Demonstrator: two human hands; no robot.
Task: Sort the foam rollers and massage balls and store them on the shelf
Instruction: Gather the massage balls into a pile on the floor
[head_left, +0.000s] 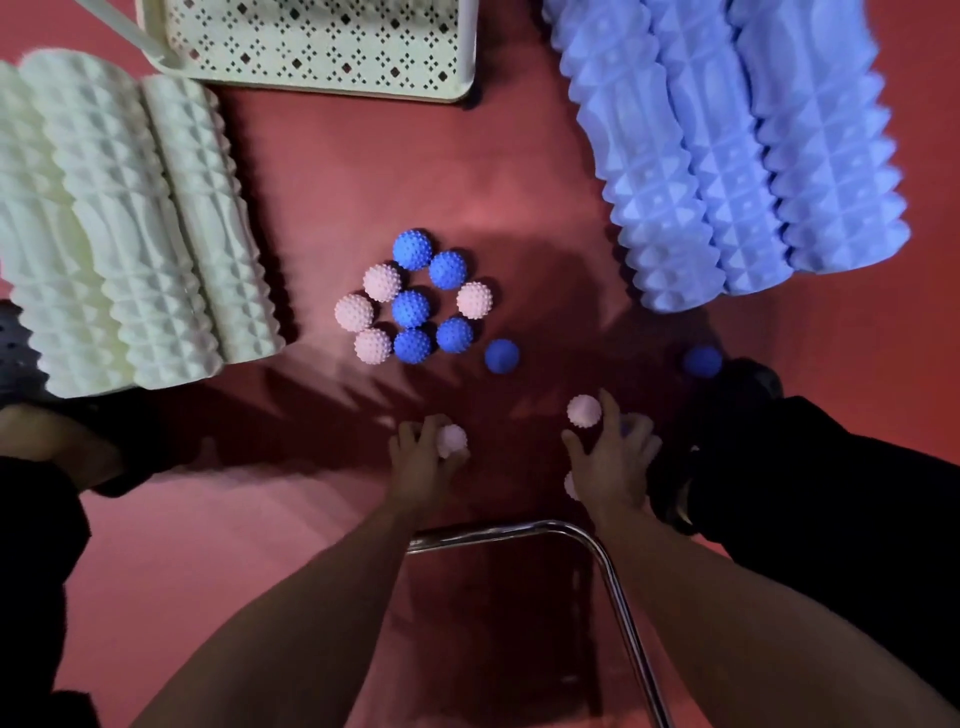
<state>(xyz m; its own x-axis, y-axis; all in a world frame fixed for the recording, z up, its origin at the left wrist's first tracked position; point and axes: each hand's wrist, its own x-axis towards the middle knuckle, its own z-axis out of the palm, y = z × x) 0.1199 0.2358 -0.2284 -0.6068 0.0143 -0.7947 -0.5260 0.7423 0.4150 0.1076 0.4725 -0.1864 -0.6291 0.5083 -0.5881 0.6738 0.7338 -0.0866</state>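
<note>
The left hand (423, 457) curls round a pink spiky ball (451, 440). The right hand (613, 457) is spread over 2 more pink balls (584, 410); whether it grips them I cannot tell. Just beyond lies a cluster of 9 balls (410, 308), with bare red floor (519, 197) between the white rollers (119, 234) far left and blue rollers (727, 156) far right. A chrome bar (519, 530) edges the near side.
</note>
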